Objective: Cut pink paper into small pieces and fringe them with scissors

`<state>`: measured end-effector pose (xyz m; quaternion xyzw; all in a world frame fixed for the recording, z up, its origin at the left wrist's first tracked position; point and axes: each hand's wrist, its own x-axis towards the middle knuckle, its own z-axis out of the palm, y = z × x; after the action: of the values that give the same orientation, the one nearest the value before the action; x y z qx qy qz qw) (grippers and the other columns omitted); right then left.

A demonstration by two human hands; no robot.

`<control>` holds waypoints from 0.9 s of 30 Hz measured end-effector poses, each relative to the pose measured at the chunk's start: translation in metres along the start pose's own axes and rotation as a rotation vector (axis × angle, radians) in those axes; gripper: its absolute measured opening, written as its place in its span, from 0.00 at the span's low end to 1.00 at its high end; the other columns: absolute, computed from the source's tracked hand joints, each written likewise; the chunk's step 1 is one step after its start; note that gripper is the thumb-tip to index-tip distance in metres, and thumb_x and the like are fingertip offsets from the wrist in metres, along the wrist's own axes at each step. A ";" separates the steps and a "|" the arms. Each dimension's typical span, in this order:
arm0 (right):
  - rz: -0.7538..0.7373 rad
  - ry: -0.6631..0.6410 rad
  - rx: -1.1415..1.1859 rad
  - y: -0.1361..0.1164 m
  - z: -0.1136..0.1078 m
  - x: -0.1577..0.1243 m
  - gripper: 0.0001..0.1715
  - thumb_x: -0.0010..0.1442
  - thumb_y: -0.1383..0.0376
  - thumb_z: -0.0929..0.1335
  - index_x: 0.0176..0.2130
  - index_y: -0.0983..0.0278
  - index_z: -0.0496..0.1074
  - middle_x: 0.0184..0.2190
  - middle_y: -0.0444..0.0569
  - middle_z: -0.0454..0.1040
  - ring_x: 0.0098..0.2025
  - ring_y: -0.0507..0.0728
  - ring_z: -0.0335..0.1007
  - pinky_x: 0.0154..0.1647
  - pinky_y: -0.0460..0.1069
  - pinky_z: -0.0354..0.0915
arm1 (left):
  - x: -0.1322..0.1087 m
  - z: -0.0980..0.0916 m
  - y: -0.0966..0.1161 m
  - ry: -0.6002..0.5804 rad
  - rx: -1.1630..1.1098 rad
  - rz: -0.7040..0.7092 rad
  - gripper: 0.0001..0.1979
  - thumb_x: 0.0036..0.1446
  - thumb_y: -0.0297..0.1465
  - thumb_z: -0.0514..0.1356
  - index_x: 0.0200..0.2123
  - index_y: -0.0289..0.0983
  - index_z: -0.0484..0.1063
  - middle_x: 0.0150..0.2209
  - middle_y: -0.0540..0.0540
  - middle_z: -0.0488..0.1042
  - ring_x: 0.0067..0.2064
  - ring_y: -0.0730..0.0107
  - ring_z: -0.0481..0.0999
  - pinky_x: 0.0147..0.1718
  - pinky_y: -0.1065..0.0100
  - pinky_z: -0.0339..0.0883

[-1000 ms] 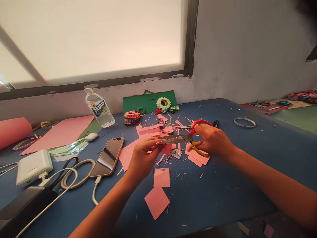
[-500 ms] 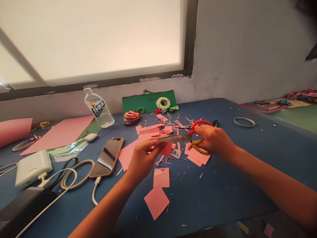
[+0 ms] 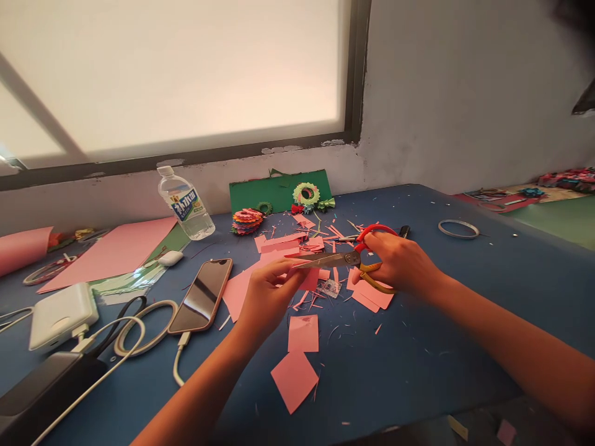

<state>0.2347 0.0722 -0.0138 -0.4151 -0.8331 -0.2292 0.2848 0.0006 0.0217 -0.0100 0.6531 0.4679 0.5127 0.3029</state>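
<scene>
My right hand (image 3: 400,260) is wrapped round the red and yellow handles of a pair of scissors (image 3: 352,257). The scissor blades point left and reach the fingertips of my left hand (image 3: 272,291), slightly parted. Between its thumb and fingers my left hand pinches a pink paper piece, mostly hidden by the fingers and blades. Beneath and behind the hands lie pink paper scraps (image 3: 279,246) and thin cuttings. Two pink squares, one above the other, lie nearer me (image 3: 294,381). More pink squares (image 3: 372,295) are below my right hand.
Left of my hands are a phone (image 3: 201,296), a water bottle (image 3: 186,204), a white power bank (image 3: 64,316) with cables and large pink sheets (image 3: 116,251). Folded-paper pieces (image 3: 248,221) and green card (image 3: 251,196) stand at the back. A ring (image 3: 458,229) lies right.
The scissor blades have parted slightly, and my right hand has shifted a little with the handles. My left hand stays almost in place.
</scene>
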 end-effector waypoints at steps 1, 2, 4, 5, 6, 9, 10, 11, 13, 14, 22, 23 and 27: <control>-0.013 -0.008 0.005 0.000 0.000 0.000 0.27 0.50 0.44 0.61 0.33 0.65 0.66 0.27 0.50 0.71 0.27 0.55 0.66 0.25 0.47 0.57 | 0.000 0.000 0.000 -0.003 0.006 0.005 0.09 0.50 0.34 0.59 0.33 0.38 0.77 0.33 0.45 0.77 0.34 0.67 0.74 0.29 0.70 0.69; -0.025 -0.017 0.011 -0.001 0.000 0.000 0.27 0.51 0.45 0.61 0.34 0.66 0.66 0.27 0.50 0.71 0.27 0.55 0.66 0.25 0.47 0.57 | 0.000 0.000 0.000 -0.007 0.015 0.013 0.09 0.50 0.33 0.59 0.33 0.38 0.77 0.33 0.45 0.77 0.34 0.67 0.74 0.28 0.71 0.68; -0.044 -0.027 0.025 -0.001 0.001 0.000 0.26 0.51 0.46 0.61 0.33 0.66 0.66 0.27 0.50 0.71 0.28 0.55 0.66 0.26 0.47 0.58 | -0.001 0.000 0.001 -0.027 0.038 0.037 0.09 0.50 0.32 0.59 0.33 0.38 0.77 0.32 0.45 0.76 0.34 0.67 0.73 0.29 0.71 0.68; -0.049 -0.028 0.032 -0.001 0.001 0.000 0.26 0.51 0.46 0.62 0.33 0.66 0.66 0.28 0.50 0.71 0.28 0.54 0.66 0.26 0.47 0.58 | -0.001 0.000 0.002 -0.040 0.049 0.053 0.09 0.50 0.32 0.59 0.33 0.38 0.77 0.32 0.45 0.76 0.34 0.67 0.73 0.29 0.71 0.67; -0.050 -0.029 0.038 -0.001 0.002 -0.001 0.25 0.51 0.46 0.62 0.33 0.66 0.66 0.28 0.50 0.71 0.28 0.54 0.66 0.27 0.47 0.59 | -0.002 0.000 0.002 -0.049 0.061 0.071 0.08 0.50 0.31 0.58 0.33 0.38 0.77 0.32 0.45 0.76 0.34 0.68 0.72 0.29 0.70 0.67; -0.054 -0.019 0.042 -0.001 0.002 -0.001 0.23 0.51 0.48 0.62 0.33 0.65 0.67 0.27 0.49 0.71 0.27 0.53 0.65 0.26 0.47 0.58 | -0.002 0.000 0.005 -0.062 0.087 0.115 0.08 0.51 0.30 0.58 0.32 0.39 0.77 0.31 0.46 0.75 0.32 0.68 0.71 0.28 0.71 0.66; -0.058 -0.013 0.038 -0.001 0.001 -0.001 0.23 0.51 0.48 0.62 0.33 0.65 0.67 0.27 0.49 0.71 0.27 0.53 0.65 0.26 0.47 0.58 | -0.002 0.001 0.006 -0.061 0.091 0.124 0.08 0.51 0.29 0.58 0.32 0.39 0.77 0.30 0.46 0.75 0.32 0.69 0.71 0.27 0.71 0.66; -0.061 -0.006 0.033 -0.002 0.001 0.000 0.23 0.51 0.48 0.62 0.32 0.65 0.67 0.26 0.48 0.71 0.27 0.53 0.65 0.26 0.47 0.58 | -0.002 0.001 0.006 -0.059 0.093 0.130 0.08 0.51 0.29 0.58 0.31 0.39 0.77 0.30 0.46 0.75 0.31 0.69 0.71 0.27 0.72 0.65; -0.066 0.003 0.027 -0.002 0.000 0.000 0.23 0.51 0.48 0.63 0.32 0.65 0.68 0.26 0.48 0.70 0.27 0.53 0.65 0.26 0.46 0.58 | -0.002 0.001 0.006 -0.057 0.093 0.131 0.07 0.51 0.29 0.58 0.30 0.38 0.77 0.29 0.47 0.75 0.31 0.69 0.71 0.26 0.72 0.65; -0.066 0.006 0.025 -0.003 -0.001 0.000 0.23 0.51 0.48 0.63 0.32 0.65 0.68 0.26 0.48 0.71 0.27 0.53 0.65 0.26 0.46 0.58 | -0.001 0.001 0.006 -0.053 0.095 0.131 0.07 0.51 0.29 0.58 0.30 0.38 0.77 0.29 0.47 0.75 0.31 0.69 0.71 0.26 0.73 0.65; -0.043 -0.013 0.028 -0.002 -0.001 -0.001 0.25 0.50 0.45 0.63 0.30 0.64 0.67 0.26 0.48 0.71 0.27 0.53 0.66 0.24 0.46 0.57 | 0.000 0.001 0.004 -0.045 0.097 0.082 0.08 0.51 0.31 0.58 0.32 0.37 0.76 0.30 0.47 0.76 0.32 0.69 0.72 0.28 0.71 0.67; -0.032 -0.017 0.032 -0.002 0.000 -0.001 0.26 0.49 0.44 0.63 0.30 0.64 0.67 0.25 0.48 0.71 0.27 0.53 0.66 0.24 0.46 0.56 | 0.000 0.000 0.004 -0.034 0.074 0.064 0.08 0.50 0.32 0.58 0.33 0.37 0.76 0.29 0.47 0.76 0.32 0.69 0.72 0.28 0.71 0.67; -0.011 0.020 0.010 -0.001 0.001 -0.001 0.30 0.45 0.41 0.63 0.30 0.65 0.66 0.25 0.48 0.71 0.25 0.54 0.66 0.22 0.46 0.56 | -0.001 -0.002 0.005 0.070 0.029 0.092 0.06 0.49 0.33 0.60 0.30 0.37 0.74 0.30 0.48 0.74 0.32 0.71 0.72 0.30 0.71 0.67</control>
<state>0.2337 0.0718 -0.0151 -0.4067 -0.8337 -0.2307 0.2938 -0.0002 0.0185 -0.0059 0.6598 0.4552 0.5418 0.2527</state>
